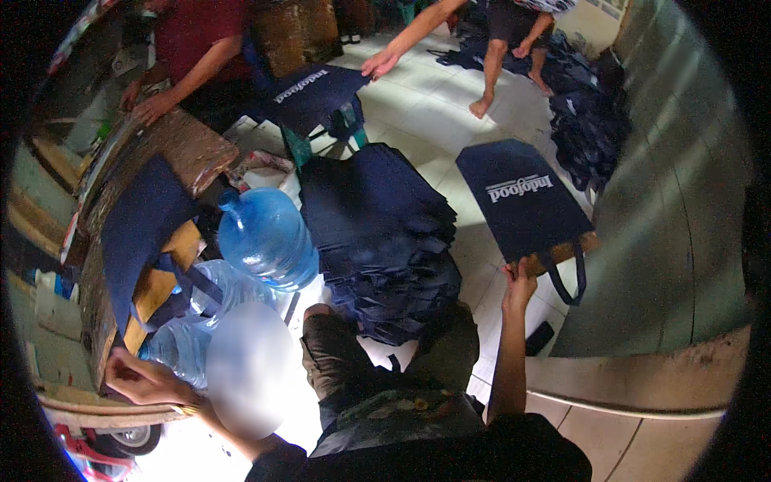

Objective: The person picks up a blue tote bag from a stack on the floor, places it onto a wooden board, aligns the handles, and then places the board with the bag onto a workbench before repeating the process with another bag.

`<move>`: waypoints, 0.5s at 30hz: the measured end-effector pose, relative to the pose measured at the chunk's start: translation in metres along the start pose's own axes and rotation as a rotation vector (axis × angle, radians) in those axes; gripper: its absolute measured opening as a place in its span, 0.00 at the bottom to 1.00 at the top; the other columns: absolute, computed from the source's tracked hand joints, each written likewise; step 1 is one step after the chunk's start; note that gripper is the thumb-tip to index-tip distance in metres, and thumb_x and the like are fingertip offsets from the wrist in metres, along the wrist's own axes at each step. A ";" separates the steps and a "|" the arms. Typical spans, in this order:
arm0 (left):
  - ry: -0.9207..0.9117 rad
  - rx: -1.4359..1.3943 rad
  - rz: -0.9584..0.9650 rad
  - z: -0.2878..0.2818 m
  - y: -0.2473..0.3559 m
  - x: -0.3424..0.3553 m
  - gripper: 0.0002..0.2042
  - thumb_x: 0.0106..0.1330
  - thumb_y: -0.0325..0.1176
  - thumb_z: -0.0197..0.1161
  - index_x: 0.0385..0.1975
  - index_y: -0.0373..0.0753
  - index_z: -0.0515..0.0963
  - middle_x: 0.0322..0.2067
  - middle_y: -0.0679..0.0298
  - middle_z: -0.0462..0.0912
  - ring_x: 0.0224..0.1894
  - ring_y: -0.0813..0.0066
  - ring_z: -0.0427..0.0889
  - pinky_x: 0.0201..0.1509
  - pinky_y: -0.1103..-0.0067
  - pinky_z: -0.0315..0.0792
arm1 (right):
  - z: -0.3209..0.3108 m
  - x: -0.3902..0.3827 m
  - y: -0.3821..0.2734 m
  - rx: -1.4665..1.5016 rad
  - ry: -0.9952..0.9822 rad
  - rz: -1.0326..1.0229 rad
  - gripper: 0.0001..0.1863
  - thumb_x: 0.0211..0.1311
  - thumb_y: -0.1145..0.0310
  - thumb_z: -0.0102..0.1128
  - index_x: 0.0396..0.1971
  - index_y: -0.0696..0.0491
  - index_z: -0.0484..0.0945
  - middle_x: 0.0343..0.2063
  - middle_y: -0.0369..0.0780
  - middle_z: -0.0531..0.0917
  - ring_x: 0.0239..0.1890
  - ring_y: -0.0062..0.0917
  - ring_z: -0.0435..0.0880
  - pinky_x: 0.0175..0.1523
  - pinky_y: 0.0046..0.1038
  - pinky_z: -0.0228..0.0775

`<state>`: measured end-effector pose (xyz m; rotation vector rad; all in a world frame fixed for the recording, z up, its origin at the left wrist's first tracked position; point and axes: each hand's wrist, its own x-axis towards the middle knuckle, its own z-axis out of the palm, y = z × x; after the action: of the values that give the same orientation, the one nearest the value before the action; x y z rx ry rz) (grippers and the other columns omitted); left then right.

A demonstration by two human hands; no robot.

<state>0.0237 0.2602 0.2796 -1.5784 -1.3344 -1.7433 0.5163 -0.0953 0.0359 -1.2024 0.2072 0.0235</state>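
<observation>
Head view, right bag: the dark blue bag (526, 221) lies white print up over a board (590, 242), right of the knees; whether it touches the floor, I cannot tell.
Right hand: the right hand (519, 287) is closed on the board's near edge, beside the loose handle (580, 293).
Left bag: a 2nd dark bag (148, 217) leans with a wooden board (185, 241) at the bench edge.
Left hand: the left hand (143, 379) is at that bag's near corner; I cannot tell whether its fingers grip.
Good handling: I would pinch board and cloth together, keep the face flat and hold both handle ends clear of the print.
Right arm pose: forearm nearly straight up the picture, fingers pointing away.
Left arm pose: reaching out low and left, wrist bent, near the water bottles (269, 237).
Bag pile: a tall stack (377, 193) stands between, just ahead of the knees.
</observation>
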 end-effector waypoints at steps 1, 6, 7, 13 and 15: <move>-0.120 -0.145 0.006 -0.013 0.030 -0.010 0.18 0.69 0.42 0.55 0.37 0.28 0.74 0.33 0.53 0.77 0.33 0.69 0.77 0.39 0.75 0.73 | 0.028 -0.003 0.001 0.025 -0.039 0.012 0.16 0.63 0.68 0.60 0.48 0.55 0.71 0.28 0.35 0.77 0.27 0.22 0.78 0.40 0.28 0.77; -1.895 -1.366 -0.271 -0.017 0.277 -0.281 0.17 0.70 0.45 0.53 0.40 0.35 0.75 0.37 0.58 0.77 0.43 0.67 0.76 0.48 0.72 0.69 | -0.021 0.086 0.068 -0.106 -0.033 0.050 0.17 0.61 0.68 0.61 0.48 0.57 0.71 0.26 0.38 0.78 0.26 0.25 0.79 0.34 0.29 0.80; -2.037 -1.355 -0.519 -0.017 0.317 -0.310 0.17 0.66 0.40 0.58 0.44 0.29 0.75 0.37 0.54 0.81 0.42 0.68 0.77 0.49 0.72 0.70 | -0.025 0.096 0.067 -0.123 -0.024 0.079 0.16 0.61 0.68 0.60 0.47 0.58 0.72 0.26 0.39 0.78 0.25 0.26 0.80 0.32 0.29 0.80; -2.487 -0.731 -2.028 0.021 0.451 -0.540 0.38 0.52 0.60 0.64 0.50 0.30 0.68 0.45 0.50 0.77 0.47 0.51 0.77 0.53 0.61 0.72 | -0.094 0.143 0.019 -0.789 0.053 -0.116 0.21 0.64 0.58 0.54 0.37 0.66 0.75 0.29 0.47 0.82 0.20 0.33 0.84 0.23 0.29 0.78; -2.312 -1.270 -1.033 0.047 0.475 -0.592 0.34 0.49 0.52 0.68 0.49 0.32 0.70 0.45 0.50 0.76 0.48 0.51 0.76 0.54 0.64 0.72 | -0.072 0.126 -0.011 -0.927 0.012 -0.232 0.23 0.65 0.56 0.53 0.37 0.66 0.76 0.28 0.48 0.82 0.20 0.31 0.83 0.24 0.29 0.77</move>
<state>0.5893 -0.0726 -0.1036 1.0972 0.3722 -0.1508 0.6310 -0.1777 -0.0001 -2.1444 0.0570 -0.1012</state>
